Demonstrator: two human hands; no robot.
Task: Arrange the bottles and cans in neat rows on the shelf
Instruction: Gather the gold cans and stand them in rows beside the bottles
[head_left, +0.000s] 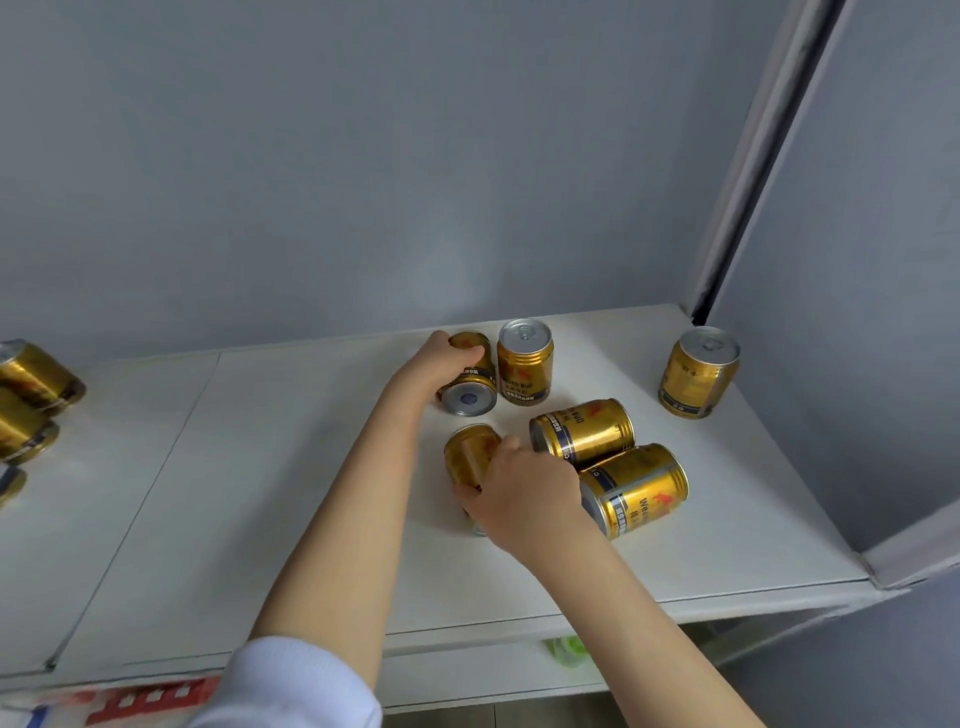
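White shelf (311, 467) against a grey wall, and I judge the job barely begun. Only the back can (524, 361) and the corner can (698, 371) stand upright, well apart. My left hand (441, 364) grips a toppled can (467, 397) just beside the back can. My right hand (524, 493) has its fingers (467, 492) wrapped round the front can (467, 454), which also lies on its side. Two loose cans (584, 431) and the left-edge cans (31, 379) lie flat too, so no row is formed yet.

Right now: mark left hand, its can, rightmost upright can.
left hand (444, 358): head view, its back.
can in left hand (469, 399): head view, silver end.
rightmost upright can (696, 382): head view, gold side.
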